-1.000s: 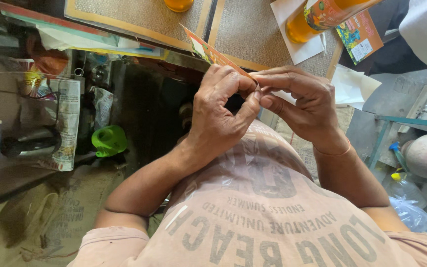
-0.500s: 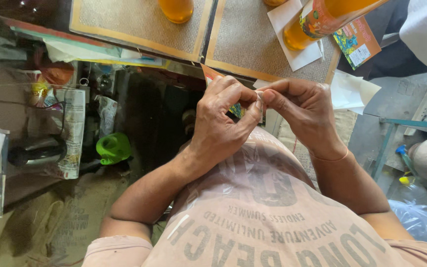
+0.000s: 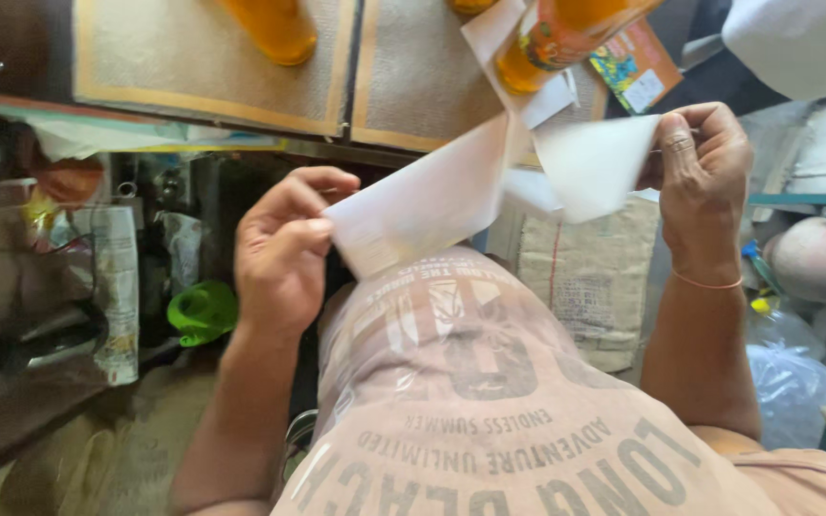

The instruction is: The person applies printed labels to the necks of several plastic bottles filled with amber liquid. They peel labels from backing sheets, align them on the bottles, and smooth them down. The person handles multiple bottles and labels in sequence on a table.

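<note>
Paper: we've got a white sheet of paper (image 3: 432, 205) stretched out in front of our chest, held up in the air just below the edge of the table (image 3: 241, 119). It looks folded or creased near the middle, with a second flap (image 3: 595, 162) off to the right.
Left hand: our left hand (image 3: 284, 253) is pinching the lower-left corner of the sheet, thumb and fingertips closed on the edge.
Right hand: our right hand (image 3: 705, 158) grips the right flap, fingers curled shut around its edge. Thin orange band (image 3: 709, 283) on that wrist.
Spacing: the hands are well apart, the sheet spanning between them.
Shirt: pinkish printed t-shirt (image 3: 489, 401) right under the paper.
Table stuff: two woven placemats (image 3: 155, 53) side by side, an orange bottle (image 3: 274, 29) on the left one, another orange bottle (image 3: 552, 43) near the right one with a colourful little packet (image 3: 633, 67) beside it.
Down below: green plastic thing (image 3: 201, 311) and a rolled newspaper (image 3: 115, 287) on the left, a burlap sack (image 3: 590, 277) to the right of our belly.
</note>
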